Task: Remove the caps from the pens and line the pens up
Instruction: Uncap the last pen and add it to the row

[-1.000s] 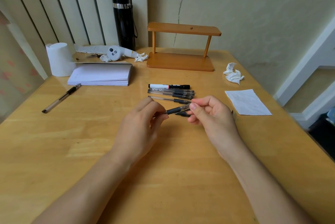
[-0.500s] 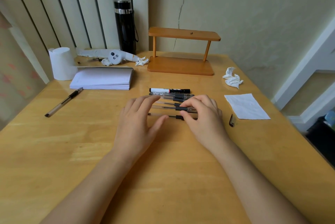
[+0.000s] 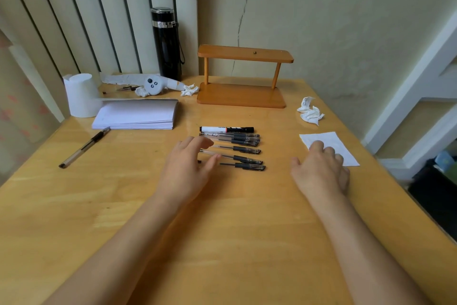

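Note:
Several pens lie side by side in a row on the wooden table [image 3: 222, 243]. A white and black marker [image 3: 227, 129] is the farthest, and a clear gel pen with a black grip [image 3: 243, 166] is the nearest. My left hand [image 3: 188, 168] is open, its fingertips on the left ends of the nearer pens. My right hand [image 3: 321, 171] rests palm down to the right of the row, its fingers bent over the near edge of a white paper sheet [image 3: 324, 137]. Whatever is under this hand is hidden. One more pen [image 3: 84, 147] lies apart at the far left.
A white notepad [image 3: 136, 114], a white paper roll [image 3: 80, 95] and a black flask [image 3: 166, 44] stand at the back left. A wooden stand [image 3: 242, 94] is at the back centre, with a crumpled tissue [image 3: 310, 112] to its right. The table's right edge runs close to my right hand.
The pen my hands held a second ago now lies nearest in the row. My right hand has moved right to the paper sheet and covers the small dark cap that lay there.

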